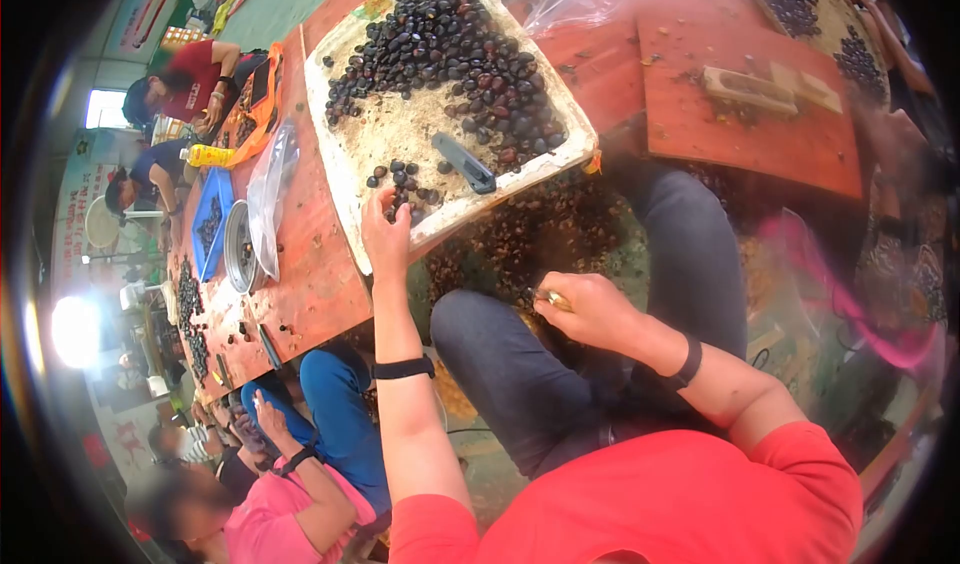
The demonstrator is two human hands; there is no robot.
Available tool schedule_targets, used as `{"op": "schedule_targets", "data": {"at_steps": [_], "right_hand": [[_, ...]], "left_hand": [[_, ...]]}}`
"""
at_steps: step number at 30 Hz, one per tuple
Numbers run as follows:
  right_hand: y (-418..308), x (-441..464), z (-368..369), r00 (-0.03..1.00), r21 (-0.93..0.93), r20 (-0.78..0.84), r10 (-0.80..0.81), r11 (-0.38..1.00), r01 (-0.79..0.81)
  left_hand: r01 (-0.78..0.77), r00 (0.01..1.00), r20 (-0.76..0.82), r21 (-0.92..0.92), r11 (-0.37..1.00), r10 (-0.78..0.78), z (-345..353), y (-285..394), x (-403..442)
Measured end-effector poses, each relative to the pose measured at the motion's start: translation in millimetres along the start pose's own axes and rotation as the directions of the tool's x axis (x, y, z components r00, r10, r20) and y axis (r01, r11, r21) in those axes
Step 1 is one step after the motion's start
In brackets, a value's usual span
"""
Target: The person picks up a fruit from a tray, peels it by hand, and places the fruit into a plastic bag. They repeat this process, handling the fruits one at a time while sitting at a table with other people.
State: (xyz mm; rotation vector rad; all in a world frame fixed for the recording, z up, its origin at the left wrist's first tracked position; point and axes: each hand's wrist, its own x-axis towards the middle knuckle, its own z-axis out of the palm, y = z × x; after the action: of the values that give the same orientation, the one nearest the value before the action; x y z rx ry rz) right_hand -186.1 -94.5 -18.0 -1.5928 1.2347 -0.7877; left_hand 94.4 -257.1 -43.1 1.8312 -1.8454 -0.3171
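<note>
My left hand reaches over the near wall of a white foam tray, thumb and fingers apart beside a few dark, round nuts. A bigger heap of the same glossy nuts fills the far and right side of the tray, on pale crumbs. A dark grey folding-knife-like tool lies inside near the wall. Above my lap, my right hand is closed around a small tool with a yellowish handle. Its dark tip points left, too small to make out clearly.
The tray rests on a reddish table. Left of it are a blue tray, a round metal tin and a plastic bag. Shell bits litter the floor. A co-worker in pink sits at my left.
</note>
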Motion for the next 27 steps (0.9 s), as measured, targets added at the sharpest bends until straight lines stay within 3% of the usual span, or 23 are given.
{"op": "schedule_targets", "data": {"at_steps": [2,6,8,9,11,12,15,17,19,23,27], "right_hand": [[-4.2,1.1,-4.2,0.997,0.076,0.016,0.071,0.994,-0.072],[-1.9,2.6,-0.5,0.992,0.191,-0.125,-0.023,0.980,0.047],[-5.8,6.1,-1.0,0.989,0.211,-0.147,-0.032,0.976,0.063],[-6.1,2.8,-1.5,0.984,0.230,-0.171,-0.050,0.969,0.090],[-7.2,-5.4,-3.3,0.985,0.253,-0.169,-0.031,0.965,0.074],[-10.7,-2.0,-3.4,0.984,0.231,-0.170,-0.061,0.968,0.100],[-10.3,-2.1,-1.9,0.993,0.243,-0.112,-0.047,0.967,0.073],[-6.6,-3.6,3.4,0.973,0.275,-0.214,-0.085,0.951,0.143],[-8.4,-5.6,-2.3,0.982,0.259,-0.177,-0.073,0.959,0.118],[-6.3,-7.0,3.3,0.987,0.400,-0.155,-0.033,0.912,0.093],[-12.1,-11.1,-3.1,0.995,0.464,-0.098,0.034,0.886,0.015]], "left_hand": [[-0.112,0.982,-0.158,-0.036,0.993,0.105,-5.7,16.2,-11.5],[-0.067,0.989,-0.145,-0.224,0.972,0.034,-22.6,59.4,-47.3],[0.192,0.980,0.059,-0.512,0.837,-0.189,-31.5,86.6,-69.4],[0.203,0.978,0.077,-0.513,0.834,-0.192,-30.0,89.5,-80.3],[0.290,0.957,0.227,-0.758,0.585,-0.179,-27.2,95.1,-99.8],[0.330,0.944,0.274,-0.791,0.515,-0.184,-29.6,105.0,-108.7],[0.305,0.952,0.263,-0.834,0.460,-0.154,-30.1,125.4,-130.4],[0.296,0.954,0.275,-0.827,0.478,-0.116,-31.2,126.6,-141.5],[0.279,0.957,0.278,-0.802,0.528,-0.084,-33.9,135.6,-150.0],[0.303,0.944,0.325,-0.793,0.528,-0.054,-31.1,143.9,-162.3],[0.316,0.946,0.314,-0.846,0.429,-0.076,-24.9,148.4,-170.5]]}}
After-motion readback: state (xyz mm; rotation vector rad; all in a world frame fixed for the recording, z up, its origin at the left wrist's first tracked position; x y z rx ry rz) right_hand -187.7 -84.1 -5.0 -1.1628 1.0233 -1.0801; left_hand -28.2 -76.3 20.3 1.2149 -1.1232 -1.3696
